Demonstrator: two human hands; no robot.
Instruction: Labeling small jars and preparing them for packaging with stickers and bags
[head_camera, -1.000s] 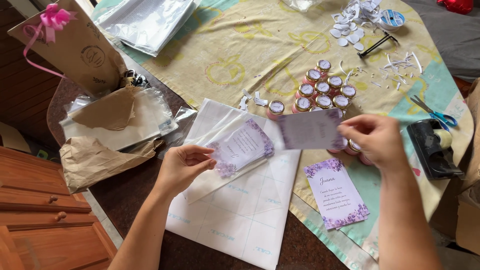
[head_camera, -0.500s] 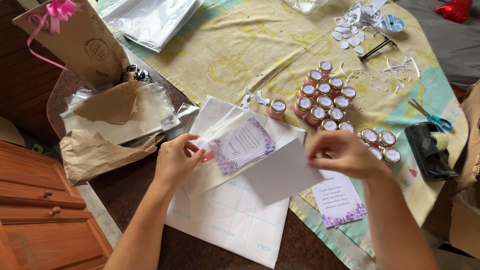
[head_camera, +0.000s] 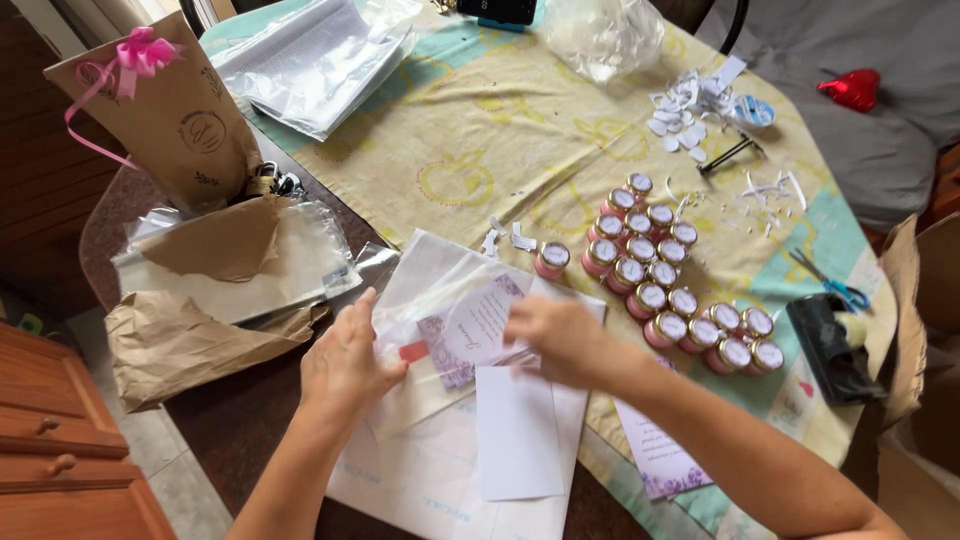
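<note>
card (head_camera: 478, 330): white, purple floral border
blank sheet (head_camera: 517, 432): plain white
small jars (head_camera: 660, 285): pink bodies, pale round lids
tablecloth (head_camera: 470, 130): pale yellow with teal patches and yellow outline drawings
gift bag (head_camera: 175, 125): brown paper, pink ribbon bow
scissors (head_camera: 832, 285): blue handles
tabletop (head_camera: 225, 440): dark brown

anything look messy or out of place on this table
Yes: white paper scraps lie scattered over the tablecloth at the far side, and crumpled, torn brown paper sits at the near left edge. The small jars stand upright in a tidy cluster.
</note>
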